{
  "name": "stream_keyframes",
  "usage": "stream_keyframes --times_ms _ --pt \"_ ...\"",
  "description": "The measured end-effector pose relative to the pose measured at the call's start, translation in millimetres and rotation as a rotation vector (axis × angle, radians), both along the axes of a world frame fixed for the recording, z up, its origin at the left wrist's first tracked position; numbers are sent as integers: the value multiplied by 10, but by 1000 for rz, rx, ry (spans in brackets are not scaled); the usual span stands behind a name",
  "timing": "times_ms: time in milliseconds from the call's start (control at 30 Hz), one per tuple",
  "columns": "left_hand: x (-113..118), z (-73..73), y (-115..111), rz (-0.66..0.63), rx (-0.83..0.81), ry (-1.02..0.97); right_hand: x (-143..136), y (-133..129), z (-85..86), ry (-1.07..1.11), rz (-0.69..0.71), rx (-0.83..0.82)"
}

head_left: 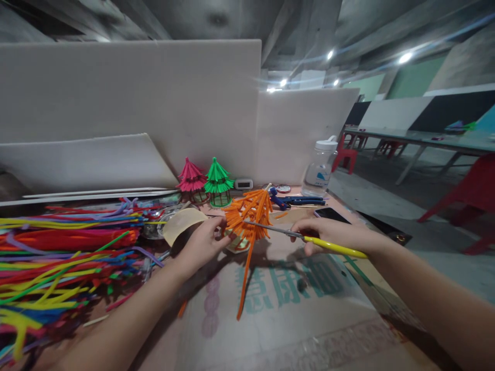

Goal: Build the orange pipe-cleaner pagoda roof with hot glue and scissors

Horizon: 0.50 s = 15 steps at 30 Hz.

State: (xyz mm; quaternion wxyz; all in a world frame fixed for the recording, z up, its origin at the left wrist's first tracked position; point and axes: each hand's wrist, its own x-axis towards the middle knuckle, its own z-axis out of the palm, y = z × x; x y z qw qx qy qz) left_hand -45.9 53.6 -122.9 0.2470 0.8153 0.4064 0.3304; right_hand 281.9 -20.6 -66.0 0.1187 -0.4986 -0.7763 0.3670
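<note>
My left hand [207, 242] has its fingers closed on the left edge of an orange pipe-cleaner roof [253, 208], a tiered cone of short strands. One long orange strand [245, 283] hangs from it toward me. Under the roof, a pale base [237, 245] is partly hidden. In my right hand [313, 234] is a tool with a yellow handle and slim grey jaws, apparently long-nose pliers [334, 247]. Their tip lies against the front of the orange strands. Whether the jaws grip a strand is too blurred to tell.
Pipe cleaners [69, 257] in many colours fill the table's left side. Behind the orange piece stand a pink model [191, 178] and a green model [218, 180]. Blue-handled tools [301, 200], a water bottle [320, 167] and a phone [331, 215] lie toward the right.
</note>
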Motion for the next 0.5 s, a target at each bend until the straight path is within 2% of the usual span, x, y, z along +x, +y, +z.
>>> stream_keyframes --times_ms 300,500 --pt "-8 -11 12 -5 16 19 -40 -12 46 -17 56 43" --pt "-20 -43 29 2 2 -2 -102 -47 45 -51 9 89"
